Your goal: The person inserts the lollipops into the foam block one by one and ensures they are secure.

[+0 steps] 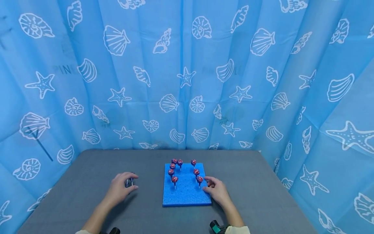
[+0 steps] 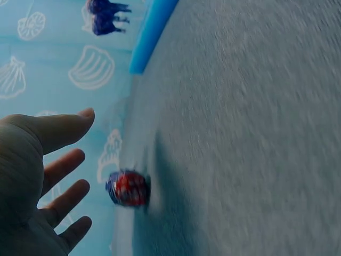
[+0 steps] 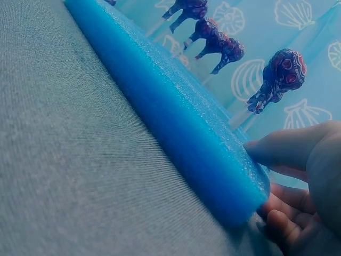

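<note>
My left hand [image 1: 120, 187] is spread in a loose curve to the left of the blue foam board [image 1: 187, 196]. In the left wrist view a wrapped lollipop [image 2: 129, 188], red and dark blue, lies on the table just beyond the fingertips, with a gap between. My right hand [image 1: 217, 191] holds the right side of the board, the thumb on its top edge and the other fingers bent at the corner. Several wrapped lollipops stand upright on sticks in the board, among them a front left lollipop [image 1: 174, 179] and a front right lollipop [image 1: 200, 179].
A grey cloth-covered table [image 1: 146, 208] lies under everything. Behind and beside it hangs a blue curtain [image 1: 187, 78] with white shells and starfish. A black and green wrist strap [image 1: 217, 227] shows near the right sleeve.
</note>
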`<state>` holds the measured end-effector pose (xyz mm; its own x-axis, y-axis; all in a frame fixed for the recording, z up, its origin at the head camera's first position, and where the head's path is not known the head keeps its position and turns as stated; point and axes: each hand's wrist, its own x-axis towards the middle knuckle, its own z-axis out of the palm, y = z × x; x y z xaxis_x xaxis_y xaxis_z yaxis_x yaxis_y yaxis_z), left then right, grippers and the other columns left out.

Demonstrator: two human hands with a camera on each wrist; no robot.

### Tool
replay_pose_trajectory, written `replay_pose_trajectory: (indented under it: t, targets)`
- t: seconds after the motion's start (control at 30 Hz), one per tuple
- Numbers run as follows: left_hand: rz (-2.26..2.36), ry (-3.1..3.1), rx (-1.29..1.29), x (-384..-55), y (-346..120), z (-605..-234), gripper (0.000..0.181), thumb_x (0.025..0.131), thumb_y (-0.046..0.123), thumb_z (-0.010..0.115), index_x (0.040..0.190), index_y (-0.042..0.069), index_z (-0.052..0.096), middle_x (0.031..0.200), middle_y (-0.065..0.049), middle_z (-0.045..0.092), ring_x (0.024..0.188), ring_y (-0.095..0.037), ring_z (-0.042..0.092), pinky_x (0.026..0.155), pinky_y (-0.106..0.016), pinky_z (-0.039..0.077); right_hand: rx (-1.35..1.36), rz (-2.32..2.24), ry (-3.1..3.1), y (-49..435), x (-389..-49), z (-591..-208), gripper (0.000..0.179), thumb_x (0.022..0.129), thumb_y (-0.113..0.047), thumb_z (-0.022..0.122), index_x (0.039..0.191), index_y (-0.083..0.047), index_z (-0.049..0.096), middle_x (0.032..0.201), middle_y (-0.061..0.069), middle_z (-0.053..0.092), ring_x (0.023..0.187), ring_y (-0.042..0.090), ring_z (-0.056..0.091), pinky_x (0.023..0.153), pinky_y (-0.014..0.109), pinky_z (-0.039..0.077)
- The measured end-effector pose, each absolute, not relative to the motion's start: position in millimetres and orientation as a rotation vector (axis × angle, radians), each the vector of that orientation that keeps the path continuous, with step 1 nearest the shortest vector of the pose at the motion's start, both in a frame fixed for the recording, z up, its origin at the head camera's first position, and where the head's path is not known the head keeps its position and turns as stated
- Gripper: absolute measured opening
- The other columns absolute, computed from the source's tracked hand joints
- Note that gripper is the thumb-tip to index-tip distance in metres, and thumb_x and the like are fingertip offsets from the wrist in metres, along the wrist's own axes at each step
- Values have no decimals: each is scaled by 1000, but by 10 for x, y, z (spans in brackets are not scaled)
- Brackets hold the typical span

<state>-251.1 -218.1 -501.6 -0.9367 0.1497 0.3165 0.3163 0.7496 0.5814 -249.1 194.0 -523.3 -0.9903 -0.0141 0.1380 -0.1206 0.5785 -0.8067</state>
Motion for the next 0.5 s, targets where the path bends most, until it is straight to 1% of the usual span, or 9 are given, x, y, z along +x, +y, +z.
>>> replay_pose_trajectory:
  t: [0.23,0.4,0.5]
  targets:
    - [-990,-2732,-290,-2508,-2344,-5028,35,79,16,81,112,14,70,121,-10,62,116,-39,51,95,-64,34,116,1391,-2677,1937,-2493,-5240,38,85,-8,74,122,-3,65,92,5,59,79,19,51,68,33,46]
    - [-984,-2746,-246,-2534,-2360,-4981,30,81,15,79,110,15,71,121,-12,61,117,-40,51,95,-63,35,95,1392,-2685,1937,-2503,-5231,38,86,-9,74,122,-3,64,92,5,59,78,19,51,68,33,45]
    - [-974,-2746,-242,-2564,-2375,-4991,29,82,15,78,109,13,70,120,-14,62,116,-40,51,94,-63,37,106,1398,-2689,1938,-2504,-5238,38,86,-9,74,122,-3,65,92,5,59,78,18,51,67,33,44]
